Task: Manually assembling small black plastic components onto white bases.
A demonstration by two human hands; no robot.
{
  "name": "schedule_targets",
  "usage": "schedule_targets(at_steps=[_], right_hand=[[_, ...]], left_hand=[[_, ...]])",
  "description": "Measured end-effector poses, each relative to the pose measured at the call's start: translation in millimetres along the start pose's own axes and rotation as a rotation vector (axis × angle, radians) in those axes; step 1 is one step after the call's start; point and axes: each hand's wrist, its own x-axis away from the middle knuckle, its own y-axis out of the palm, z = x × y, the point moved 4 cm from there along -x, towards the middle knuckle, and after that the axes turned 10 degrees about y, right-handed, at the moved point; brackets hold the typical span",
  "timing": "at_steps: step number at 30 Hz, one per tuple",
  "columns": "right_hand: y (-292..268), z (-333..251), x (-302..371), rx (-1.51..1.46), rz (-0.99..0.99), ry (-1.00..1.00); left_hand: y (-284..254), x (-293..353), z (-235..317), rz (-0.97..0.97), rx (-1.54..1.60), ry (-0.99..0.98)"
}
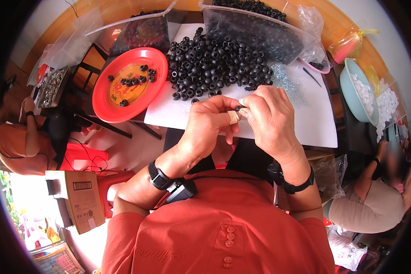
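Note:
My left hand (203, 122) and my right hand (273, 122) meet above the near edge of the white-covered table (306, 123). Pinched between their fingertips is a small black bead (239, 108), mostly hidden by the fingers. Tape is wrapped round a finger of the left hand. Just beyond the hands spreads a large pile of black beads (214, 64), round with wide holes. To the left, a red plate (101, 102) carries several more such beads. Beside the pile on the right lie scattered tiny clear, glittering stones (287, 86).
Clear plastic bins (255, 34) of black beads stand along the back. A thin black tool (312, 76) lies at the table's right. Farther right is a pale teal basin (347, 86) with white pieces. People sit at both sides; a cardboard box (84, 201) is at lower left.

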Motion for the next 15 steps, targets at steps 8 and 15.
schedule_targets(at_steps=[8,15], right_hand=[[8.5,4.4,5.7,-0.176,0.016,0.116],[13.3,-1.2,16.9,-0.240,0.167,0.142]], left_hand=[[0.5,6.2,1.9,0.033,0.033,0.010],[1.1,7.9,1.8,0.074,0.021,0.024]])
